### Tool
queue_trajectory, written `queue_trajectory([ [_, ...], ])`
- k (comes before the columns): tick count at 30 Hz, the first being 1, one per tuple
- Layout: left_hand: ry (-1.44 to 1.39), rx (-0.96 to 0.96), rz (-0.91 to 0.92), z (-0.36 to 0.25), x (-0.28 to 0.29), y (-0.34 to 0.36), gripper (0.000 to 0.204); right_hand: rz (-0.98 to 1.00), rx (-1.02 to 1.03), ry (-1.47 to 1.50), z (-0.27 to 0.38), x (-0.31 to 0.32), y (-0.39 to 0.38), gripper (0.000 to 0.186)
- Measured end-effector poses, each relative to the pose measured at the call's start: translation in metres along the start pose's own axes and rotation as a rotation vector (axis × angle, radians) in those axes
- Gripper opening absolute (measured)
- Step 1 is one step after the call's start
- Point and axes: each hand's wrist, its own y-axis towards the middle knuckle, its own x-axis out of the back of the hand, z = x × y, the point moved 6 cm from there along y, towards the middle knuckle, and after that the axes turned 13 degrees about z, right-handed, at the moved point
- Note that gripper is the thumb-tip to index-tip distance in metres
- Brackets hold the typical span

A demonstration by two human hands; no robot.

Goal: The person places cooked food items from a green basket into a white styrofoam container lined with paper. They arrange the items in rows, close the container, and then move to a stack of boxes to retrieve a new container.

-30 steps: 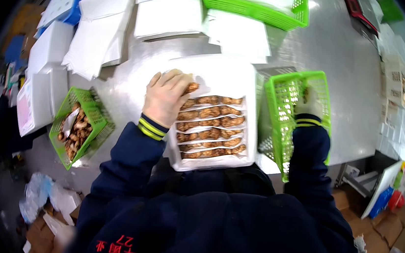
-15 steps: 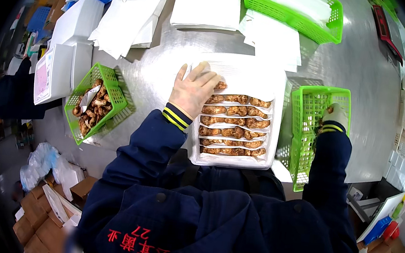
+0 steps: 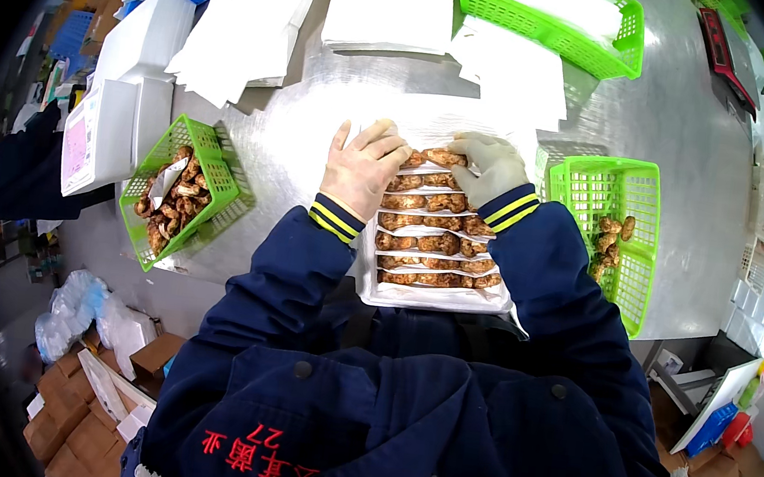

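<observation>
In front of me stands a white foam box (image 3: 365, 290) lined with white paper. Brown mushrooms (image 3: 437, 242) lie in it in several rows, with paper folds between the rows. My left hand (image 3: 362, 167), in a thin pale glove, rests over the box's far left part with fingers spread. Its fingertips are beside a mushroom at the left of the farthest row. My right hand (image 3: 493, 169), in a whitish glove, has its thumb and fingers closed on another mushroom (image 3: 445, 157) in that same row. The right hand and cuff hide the right ends of the upper rows.
Right of the box, a green basket (image 3: 610, 163) contains several mushrooms (image 3: 612, 240). On the left, a tilted green basket (image 3: 213, 165) is piled with more. Behind lie stacks of white sheets (image 3: 389, 11) and another green basket (image 3: 553, 33). White foam boxes (image 3: 147, 37) stand far left.
My right hand has moved left from the green basket to the box's farthest row, bringing a mushroom. My left hand has stayed nearly in place.
</observation>
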Motion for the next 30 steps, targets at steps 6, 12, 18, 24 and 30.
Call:
queue_trajectory([
  [6,-0.059,-0.002,-0.024,-0.004,0.005,0.0,0.035,-0.12,0.112,0.059,0.021,0.05,-0.045,0.029],
  [12,-0.058,-0.164,-0.143,-0.022,0.019,0.015,0.045,-0.572,-0.72,-0.081,-0.156,0.155,-0.184,0.032],
  [18,-0.064,-0.229,0.034,-0.055,0.0,0.049,0.045,-0.182,-1.044,-0.241,-0.241,0.108,-0.213,0.044],
  [24,-0.189,-0.187,-0.012,-0.046,0.002,0.042,0.038,-0.243,-1.126,-0.114,-0.23,0.085,-0.177,0.044],
  [30,-0.37,-0.049,-0.086,-0.021,0.009,0.03,0.042,0.04,-1.042,-0.48,-0.214,0.1,-0.164,0.035],
])
